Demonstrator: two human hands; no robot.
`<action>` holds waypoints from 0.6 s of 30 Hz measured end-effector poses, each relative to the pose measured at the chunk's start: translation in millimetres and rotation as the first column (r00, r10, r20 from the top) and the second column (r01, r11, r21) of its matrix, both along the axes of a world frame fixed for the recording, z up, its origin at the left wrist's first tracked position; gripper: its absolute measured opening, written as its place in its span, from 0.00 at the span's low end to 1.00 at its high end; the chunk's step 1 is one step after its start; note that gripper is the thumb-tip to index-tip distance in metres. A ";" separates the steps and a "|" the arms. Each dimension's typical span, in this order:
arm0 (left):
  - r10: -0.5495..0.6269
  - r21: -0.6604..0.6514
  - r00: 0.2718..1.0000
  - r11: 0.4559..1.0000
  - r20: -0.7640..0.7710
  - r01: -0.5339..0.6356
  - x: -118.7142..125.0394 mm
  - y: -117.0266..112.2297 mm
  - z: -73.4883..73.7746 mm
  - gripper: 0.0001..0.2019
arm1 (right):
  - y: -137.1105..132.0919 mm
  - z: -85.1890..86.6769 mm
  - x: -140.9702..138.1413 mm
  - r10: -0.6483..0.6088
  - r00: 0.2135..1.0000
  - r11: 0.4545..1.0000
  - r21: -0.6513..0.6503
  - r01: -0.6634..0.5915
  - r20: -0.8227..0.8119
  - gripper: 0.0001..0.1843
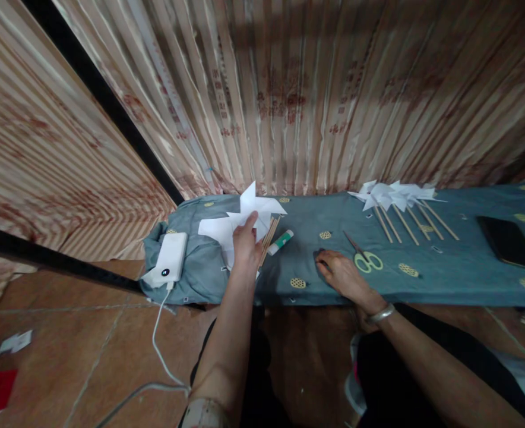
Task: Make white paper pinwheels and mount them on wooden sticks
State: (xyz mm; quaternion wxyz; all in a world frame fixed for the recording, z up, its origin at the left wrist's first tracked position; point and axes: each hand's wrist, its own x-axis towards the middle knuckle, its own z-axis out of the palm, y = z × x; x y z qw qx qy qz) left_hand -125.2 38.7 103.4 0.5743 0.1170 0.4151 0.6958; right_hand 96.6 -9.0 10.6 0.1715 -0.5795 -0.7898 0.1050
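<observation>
A white paper pinwheel (262, 205) is pinched in my left hand (246, 242), thumb on top near its middle. Beneath that hand, more white paper (215, 229) lies on the cloth. Several thin wooden sticks (269, 236) and a glue stick (281, 242) with a green label lie just right of it. My right hand (340, 274) rests low on the cloth, fingers curled together; anything under its fingertips is hidden. Close to its right side are scissors (366, 257) with pale green handles, blades pointing away from me.
The narrow bench has a grey-green cloth (302, 255) with yellow prints. Several pinwheels on sticks (398, 196) lie at the back right, a dark phone (509, 241) at far right. A white power bank (171, 258) with a cable (155, 339) is on the left end. Curtains (284, 107) hang behind.
</observation>
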 end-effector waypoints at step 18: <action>0.092 0.063 0.992 0.993 0.092 -0.098 -68.0 -2.1 -17.3 0.11 | 145.0 62.1 -133.7 0.126 0.971 0.991 0.012 -0.131 0.205 0.14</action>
